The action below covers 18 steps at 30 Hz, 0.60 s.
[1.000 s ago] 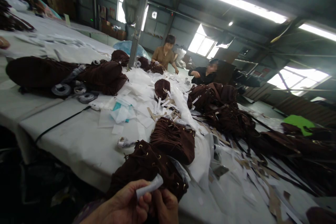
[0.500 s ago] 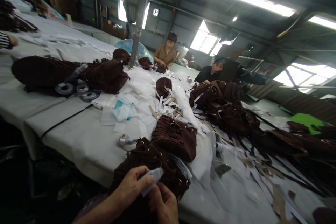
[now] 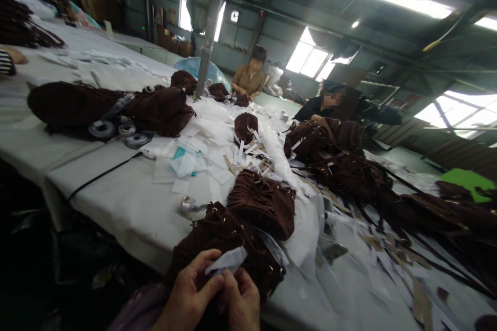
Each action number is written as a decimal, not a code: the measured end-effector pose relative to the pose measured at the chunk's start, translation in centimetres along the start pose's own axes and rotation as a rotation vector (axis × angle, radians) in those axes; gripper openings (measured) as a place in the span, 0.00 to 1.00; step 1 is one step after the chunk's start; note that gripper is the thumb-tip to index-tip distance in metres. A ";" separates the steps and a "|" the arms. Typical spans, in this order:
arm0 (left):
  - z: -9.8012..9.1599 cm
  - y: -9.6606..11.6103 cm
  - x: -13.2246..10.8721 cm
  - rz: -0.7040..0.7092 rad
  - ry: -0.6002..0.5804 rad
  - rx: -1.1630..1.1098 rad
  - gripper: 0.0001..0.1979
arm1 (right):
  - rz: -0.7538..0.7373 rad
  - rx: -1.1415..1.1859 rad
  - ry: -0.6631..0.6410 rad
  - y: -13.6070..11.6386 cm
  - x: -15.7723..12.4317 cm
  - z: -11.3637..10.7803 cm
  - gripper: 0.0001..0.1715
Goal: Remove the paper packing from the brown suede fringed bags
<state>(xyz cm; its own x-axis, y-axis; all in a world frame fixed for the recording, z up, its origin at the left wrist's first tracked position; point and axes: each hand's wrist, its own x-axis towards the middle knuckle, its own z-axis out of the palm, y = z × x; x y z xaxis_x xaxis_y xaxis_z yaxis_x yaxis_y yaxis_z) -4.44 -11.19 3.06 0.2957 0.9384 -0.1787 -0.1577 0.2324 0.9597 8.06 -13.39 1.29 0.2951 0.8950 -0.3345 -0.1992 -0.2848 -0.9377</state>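
White paper strip [image 3: 228,260] turning flatter since earlier frame; left hand [image 3: 190,289] and right hand [image 3: 244,300] pinching it, grips closed, before near brown drawstring bag [image 3: 229,230]; strip looking part-folded, loose strips [image 3: 240,150] lying farther off.

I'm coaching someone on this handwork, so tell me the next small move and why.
I'd probably steady the white strip with the left hand and gently smooth it with the right hand. It looks bent rather than flat, and both hands meet at it, in front of the brown bag with eyelets.
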 end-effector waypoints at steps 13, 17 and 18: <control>-0.9 -2.4 0.0 0.231 0.024 0.233 0.10 | 0.129 0.086 0.052 0.1 -0.4 0.9 0.31; -1.7 -2.0 -0.2 0.284 -0.067 0.226 0.12 | 0.168 0.106 -0.035 -0.9 -0.7 1.0 0.34; -1.9 -1.9 -0.2 0.285 -0.082 0.221 0.12 | 0.175 0.118 -0.056 -1.1 -0.7 1.0 0.34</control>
<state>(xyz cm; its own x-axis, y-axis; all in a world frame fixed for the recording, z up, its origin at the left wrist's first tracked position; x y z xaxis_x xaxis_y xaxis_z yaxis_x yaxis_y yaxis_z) -5.99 -11.35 0.84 0.3452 0.9318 0.1118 -0.0400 -0.1044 0.9937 7.12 -13.36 2.70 0.1948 0.8540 -0.4824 -0.3517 -0.3983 -0.8471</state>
